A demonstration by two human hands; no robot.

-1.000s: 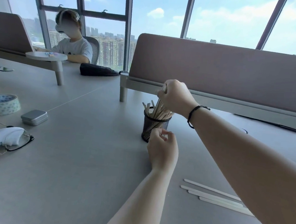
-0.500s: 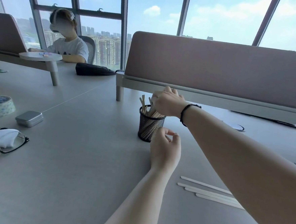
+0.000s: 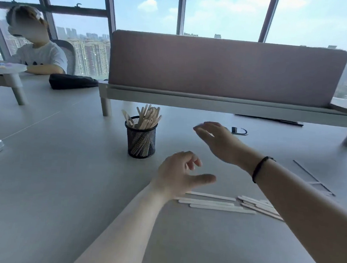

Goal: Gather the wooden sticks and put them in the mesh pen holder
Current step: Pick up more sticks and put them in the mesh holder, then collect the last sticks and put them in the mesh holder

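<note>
Both hands are coming away from the holder: a second ago the right one was over its mouth feeding sticks in and the left one was steadying its base, and now neither is touching it.

I am watching the grey worktop (image 3: 47, 194) filling most of the view, with a padded divider (image 3: 224, 67) raised on legs behind it. My right hand (image 3: 219, 141) is hovering to the right of the holder, fingers spread and holding nothing. My left hand (image 3: 181, 173) is hanging nearer to me, fingers loosely curled, thumb out, also empty. The mesh pen holder (image 3: 141, 139) is standing upright, well stocked, its sticks fanning above the rim. Loose wooden sticks (image 3: 221, 204) are lying flat near my left wrist, some in a row and some piled under my right forearm.

I judge the risk to be in the next pickup: flat, thin sticks may be slipping from the fingers or scattering. Pushing another bunch into the crowded, light holder without a steadying hand could be tipping it over.
</note>
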